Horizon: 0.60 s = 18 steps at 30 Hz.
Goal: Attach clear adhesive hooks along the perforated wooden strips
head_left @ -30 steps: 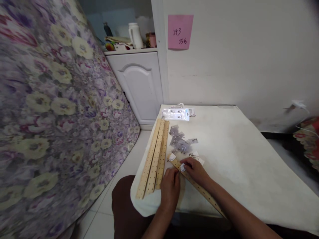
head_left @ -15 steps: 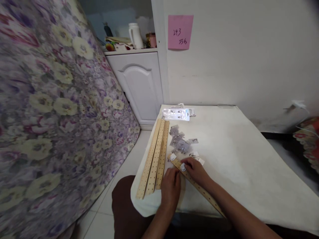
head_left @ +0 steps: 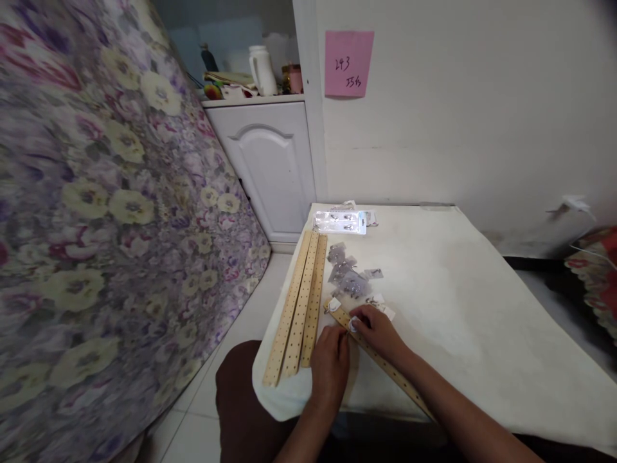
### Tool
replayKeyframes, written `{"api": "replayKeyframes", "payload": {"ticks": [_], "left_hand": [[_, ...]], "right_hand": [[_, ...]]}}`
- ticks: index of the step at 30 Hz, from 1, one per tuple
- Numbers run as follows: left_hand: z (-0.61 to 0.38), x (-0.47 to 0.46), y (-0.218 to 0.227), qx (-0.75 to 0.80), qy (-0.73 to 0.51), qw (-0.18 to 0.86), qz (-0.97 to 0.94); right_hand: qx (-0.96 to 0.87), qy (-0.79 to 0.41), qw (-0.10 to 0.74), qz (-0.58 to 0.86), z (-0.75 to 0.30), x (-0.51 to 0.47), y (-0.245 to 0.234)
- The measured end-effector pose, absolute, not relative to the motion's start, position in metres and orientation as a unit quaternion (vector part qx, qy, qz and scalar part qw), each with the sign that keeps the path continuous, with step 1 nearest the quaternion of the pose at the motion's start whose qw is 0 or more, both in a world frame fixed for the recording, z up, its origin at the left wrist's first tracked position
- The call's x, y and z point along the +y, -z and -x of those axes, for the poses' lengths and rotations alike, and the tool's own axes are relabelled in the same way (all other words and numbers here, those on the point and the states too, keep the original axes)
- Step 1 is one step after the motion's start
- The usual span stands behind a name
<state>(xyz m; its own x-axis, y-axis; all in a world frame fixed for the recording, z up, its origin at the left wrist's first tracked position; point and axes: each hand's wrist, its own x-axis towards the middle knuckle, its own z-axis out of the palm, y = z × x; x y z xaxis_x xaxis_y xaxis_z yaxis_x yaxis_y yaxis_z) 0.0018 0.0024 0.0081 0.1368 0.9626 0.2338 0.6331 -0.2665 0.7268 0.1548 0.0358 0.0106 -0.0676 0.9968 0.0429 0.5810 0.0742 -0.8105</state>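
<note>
A narrow wooden strip with rows of holes (head_left: pixel 396 379) lies slantwise at the table's near edge, partly under my right forearm. My right hand (head_left: pixel 378 329) has its thumb and fingers closed on a small white round piece (head_left: pixel 353 325) on the strip. Closer to the strip's far end sits a second white round piece (head_left: pixel 334 305). My left hand (head_left: pixel 330 354) is closed at the strip's left edge, fingertips beside the right hand's; whatever it pinches is too small to make out.
Three more perforated wooden strips (head_left: pixel 299 308) lie side by side on the left. Small clear plastic packets (head_left: pixel 351 281) are heaped beyond my hands. A clear blister pack (head_left: pixel 340 222) lies at the table's far edge. A floral curtain (head_left: pixel 120 225) hangs left.
The white round piece under my right fingers has shifted slightly and shows less of its face. Both hands stay in nearly the same place.
</note>
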Motion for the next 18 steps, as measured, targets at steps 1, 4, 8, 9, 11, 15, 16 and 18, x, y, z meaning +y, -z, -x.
{"api": "replayKeyframes", "payload": {"ticks": [1,4,8,9,11,15,16,18], "left_hand": [[-0.0019,0.002,-0.0086,0.558,-0.347,0.237,-0.715],[-0.0017,0.0011,-0.0099,0.558,-0.346,0.238,-0.716],[-0.0013,0.0011,-0.0104,0.557,-0.345,0.238,-0.717],[-0.0014,0.0012,-0.0105,0.557,-0.345,0.237,-0.717],[-0.0017,0.0014,-0.0108,0.558,-0.344,0.235,-0.718],[-0.0022,0.0011,-0.0115,0.558,-0.344,0.233,-0.719],[-0.0022,0.001,-0.0115,0.558,-0.345,0.231,-0.718],[-0.0021,0.0008,-0.0111,0.559,-0.346,0.227,-0.719]], "right_hand": [[-0.656,-0.32,0.322,0.602,-0.1544,0.0356,-0.0116],[-0.654,-0.322,0.315,0.608,-0.1532,0.0354,-0.0139],[-0.643,-0.333,0.304,0.618,-0.1526,0.037,-0.0141],[-0.64,-0.339,0.301,0.621,-0.1528,0.0379,-0.0137],[-0.632,-0.351,0.296,0.625,-0.1536,0.0401,-0.0124],[-0.62,-0.37,0.291,0.628,-0.1552,0.044,-0.0097],[-0.618,-0.373,0.292,0.628,-0.1554,0.0444,-0.0092],[-0.615,-0.375,0.294,0.628,-0.1554,0.0447,-0.0082]]}}
